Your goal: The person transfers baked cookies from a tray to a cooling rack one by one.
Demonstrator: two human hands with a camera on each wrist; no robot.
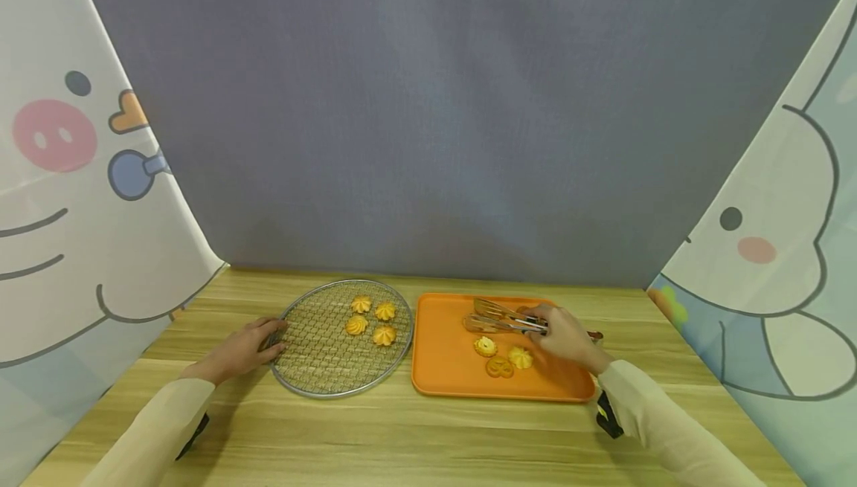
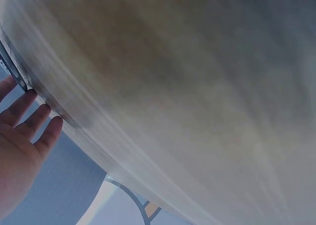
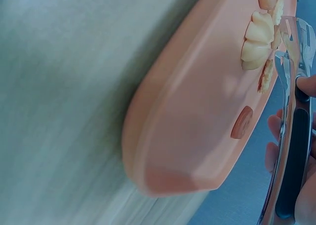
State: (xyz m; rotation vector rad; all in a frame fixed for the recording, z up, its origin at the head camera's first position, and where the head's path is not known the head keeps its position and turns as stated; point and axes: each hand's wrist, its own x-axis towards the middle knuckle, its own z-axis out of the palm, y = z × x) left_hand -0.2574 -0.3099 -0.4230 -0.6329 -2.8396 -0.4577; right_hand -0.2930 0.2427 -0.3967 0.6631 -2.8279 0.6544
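Observation:
In the head view my left hand (image 1: 244, 353) rests at the left edge of a round wire rack (image 1: 308, 353), fingertips touching its rim. The left wrist view shows these fingers (image 2: 47, 136) fairly straight. Several golden swirled cookies (image 1: 384, 335) lie on the rack's right half. My right hand (image 1: 562, 334) grips metal food tongs (image 1: 498, 322) with dark handle grips above an orange tray (image 1: 442, 368). The tongs' jaws are apart with nothing between them. On the tray lie a pretzel-shaped cookie (image 1: 500, 367), a pale swirled cookie (image 1: 520, 358) and a round cream-topped cookie (image 1: 485, 346).
Rack and tray stand side by side on a wood-grain table (image 1: 348, 435). A grey cloth wall (image 1: 428, 137) rises along the back edge. Printed cartoon panels (image 1: 53, 249) flank both sides. Another small brown cookie (image 3: 242, 122) lies near the tray's end in the right wrist view.

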